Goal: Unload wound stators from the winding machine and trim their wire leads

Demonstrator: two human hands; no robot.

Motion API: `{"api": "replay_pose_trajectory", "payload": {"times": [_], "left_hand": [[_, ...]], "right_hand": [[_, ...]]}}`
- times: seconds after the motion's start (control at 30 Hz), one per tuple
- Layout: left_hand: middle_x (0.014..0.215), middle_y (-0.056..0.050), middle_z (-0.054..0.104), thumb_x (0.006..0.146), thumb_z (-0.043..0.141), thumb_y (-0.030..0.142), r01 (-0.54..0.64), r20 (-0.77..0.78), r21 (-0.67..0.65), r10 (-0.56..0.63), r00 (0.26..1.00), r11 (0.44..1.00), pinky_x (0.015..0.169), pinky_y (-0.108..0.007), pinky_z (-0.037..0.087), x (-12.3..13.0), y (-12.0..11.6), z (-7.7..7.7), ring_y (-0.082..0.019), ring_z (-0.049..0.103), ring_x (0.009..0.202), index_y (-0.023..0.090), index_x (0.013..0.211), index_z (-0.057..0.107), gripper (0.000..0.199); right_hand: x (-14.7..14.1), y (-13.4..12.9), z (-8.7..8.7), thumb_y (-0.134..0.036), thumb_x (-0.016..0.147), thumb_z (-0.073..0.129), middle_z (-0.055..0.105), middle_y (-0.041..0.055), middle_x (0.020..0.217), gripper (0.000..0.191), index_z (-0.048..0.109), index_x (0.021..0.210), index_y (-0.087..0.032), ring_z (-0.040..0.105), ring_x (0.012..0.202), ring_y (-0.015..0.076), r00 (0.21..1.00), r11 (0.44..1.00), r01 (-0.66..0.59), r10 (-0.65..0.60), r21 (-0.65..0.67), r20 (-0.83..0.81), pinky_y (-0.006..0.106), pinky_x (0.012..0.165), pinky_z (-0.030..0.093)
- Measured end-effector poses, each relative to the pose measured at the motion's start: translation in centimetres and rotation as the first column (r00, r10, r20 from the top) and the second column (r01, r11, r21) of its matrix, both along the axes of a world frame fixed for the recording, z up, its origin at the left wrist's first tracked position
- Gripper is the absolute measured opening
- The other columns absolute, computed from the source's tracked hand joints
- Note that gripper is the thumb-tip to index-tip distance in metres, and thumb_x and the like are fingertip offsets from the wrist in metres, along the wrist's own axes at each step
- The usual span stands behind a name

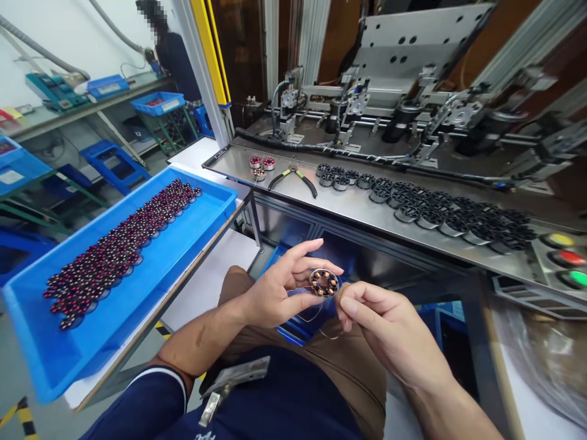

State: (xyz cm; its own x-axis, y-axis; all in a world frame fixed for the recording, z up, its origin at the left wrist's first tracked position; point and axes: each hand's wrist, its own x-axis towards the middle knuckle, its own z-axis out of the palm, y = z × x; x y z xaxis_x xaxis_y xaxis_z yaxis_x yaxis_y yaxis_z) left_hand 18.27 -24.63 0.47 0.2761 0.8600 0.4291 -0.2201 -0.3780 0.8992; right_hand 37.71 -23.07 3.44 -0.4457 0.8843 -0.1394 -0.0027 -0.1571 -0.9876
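Observation:
My left hand (287, 281) grips a small round motor stator (324, 283) by its rim, between thumb and fingers. Copper windings show around its open centre, and the winding face is turned up toward me. Close against the stator's right side, my right hand (371, 311) is closed in a pinch on a thin copper wire (331, 336). That wire loops down below the stator between both hands; its exact hold at my right fingertips is hidden. Both hands are over my lap, in front of the machine's metal ledge (348, 198).
Pliers (293, 176) lie on the ledge beside several wound stators (268, 164). Rows of black stator cores (428, 211) extend rightward to push buttons (571, 256). At left, a blue tray (197, 235) holds many finished-looking stators (123, 244). A person (177, 67) stands farther back.

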Motion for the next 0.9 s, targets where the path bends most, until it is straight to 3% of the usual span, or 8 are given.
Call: {"api": "replay_pose_trajectory", "payload": {"times": [0.17, 0.27, 0.37, 0.5, 0.57, 0.67, 0.77, 0.9], "left_hand": [[0.122, -0.016, 0.073, 0.071, 0.088, 0.015, 0.074, 0.193, -0.227, -0.029, 0.981, 0.971, 0.088, -0.033, 0.061, 0.1, 0.6, -0.9, -0.022, 0.076, 0.102, 0.024, 0.143, 0.043, 0.086], [0.116, -0.016, 0.075, 0.062, 0.094, 0.020, 0.108, 0.267, -0.329, -0.017, 0.964, 0.938, 0.084, -0.032, 0.061, 0.5, 0.9, -1.5, -0.022, 0.077, 0.095, 0.019, 0.126, 0.056, 0.074], [0.119, -0.016, 0.075, 0.063, 0.094, 0.026, 0.125, 0.311, -0.364, -0.006, 0.950, 0.923, 0.081, -0.032, 0.062, 1.0, 1.0, -1.8, -0.021, 0.076, 0.092, 0.016, 0.110, 0.066, 0.056], [0.110, -0.011, 0.076, 0.067, 0.092, 0.029, 0.109, 0.318, -0.377, 0.019, 0.948, 0.920, 0.081, -0.030, 0.061, 1.7, 0.7, -1.7, -0.017, 0.074, 0.086, 0.017, 0.115, 0.072, 0.054], [0.108, -0.010, 0.074, 0.066, 0.093, 0.029, 0.036, 0.285, -0.331, 0.064, 0.956, 0.943, 0.081, -0.029, 0.061, 2.1, 0.5, -1.7, -0.016, 0.073, 0.085, 0.018, 0.115, 0.073, 0.054], [0.114, -0.010, 0.071, 0.069, 0.090, 0.027, -0.178, 0.176, -0.143, 0.202, 0.963, 0.974, 0.084, -0.029, 0.061, 2.4, 0.1, -1.5, -0.019, 0.073, 0.096, 0.019, 0.115, 0.073, 0.049], [0.112, -0.011, 0.073, 0.078, 0.083, 0.024, -0.330, 0.008, 0.092, 0.331, 0.944, 0.939, 0.083, -0.027, 0.062, 2.3, -0.3, -1.0, -0.019, 0.072, 0.099, 0.019, 0.122, 0.070, 0.047], [0.110, -0.012, 0.076, 0.080, 0.079, 0.021, -0.380, -0.155, 0.303, 0.439, 0.885, 0.874, 0.083, -0.027, 0.063, 1.8, -0.7, -0.1, -0.020, 0.074, 0.100, 0.016, 0.119, 0.069, 0.040]], "right_hand": [[0.1, -0.1, 0.0, -0.063, 0.079, 0.077, 0.058, 0.0014, 0.055, 0.052, 0.063, 0.057, -0.018, 0.051, 0.054, 0.0133, 0.999, 0.998, -0.021, 0.019, 0.056, 0.046, 0.025, 0.054, 0.043], [0.2, -0.4, 0.2, -0.063, 0.080, 0.075, 0.058, 0.0015, 0.056, 0.052, 0.063, 0.057, -0.018, 0.051, 0.053, 0.0137, 0.996, 0.995, -0.023, 0.015, 0.094, 0.087, 0.025, 0.053, 0.043], [0.1, -0.9, 0.3, -0.061, 0.082, 0.074, 0.058, 0.0014, 0.057, 0.049, 0.064, 0.059, -0.019, 0.052, 0.053, 0.0146, 0.993, 0.988, -0.002, -0.017, 0.155, 0.120, 0.026, 0.051, 0.044], [-0.3, -1.5, -0.1, -0.060, 0.083, 0.074, 0.059, 0.0008, 0.058, 0.045, 0.067, 0.063, -0.020, 0.052, 0.053, 0.0149, 0.987, 0.974, 0.075, -0.103, 0.214, 0.123, 0.026, 0.051, 0.045], [-0.5, -1.8, -0.5, -0.057, 0.085, 0.074, 0.061, 0.0013, 0.059, 0.043, 0.068, 0.065, -0.020, 0.054, 0.054, 0.0152, 0.984, 0.964, 0.100, -0.132, 0.248, 0.118, 0.026, 0.052, 0.046], [-0.3, -2.1, -1.2, -0.052, 0.087, 0.074, 0.068, 0.0035, 0.069, 0.034, 0.072, 0.073, -0.020, 0.061, 0.061, 0.0175, 0.981, 0.944, 0.120, -0.161, 0.308, 0.111, 0.027, 0.059, 0.052], [-0.2, -2.2, -1.4, -0.047, 0.086, 0.077, 0.070, 0.0046, 0.081, 0.025, 0.072, 0.085, -0.022, 0.066, 0.074, 0.0197, 0.974, 0.893, 0.199, -0.227, 0.403, 0.023, 0.029, 0.069, 0.056], [-0.7, -2.3, -1.2, -0.038, 0.087, 0.077, 0.066, 0.0028, 0.079, 0.018, 0.068, 0.083, -0.023, 0.064, 0.075, 0.0185, 0.969, 0.862, 0.241, -0.239, 0.446, -0.061, 0.028, 0.070, 0.055]]}}
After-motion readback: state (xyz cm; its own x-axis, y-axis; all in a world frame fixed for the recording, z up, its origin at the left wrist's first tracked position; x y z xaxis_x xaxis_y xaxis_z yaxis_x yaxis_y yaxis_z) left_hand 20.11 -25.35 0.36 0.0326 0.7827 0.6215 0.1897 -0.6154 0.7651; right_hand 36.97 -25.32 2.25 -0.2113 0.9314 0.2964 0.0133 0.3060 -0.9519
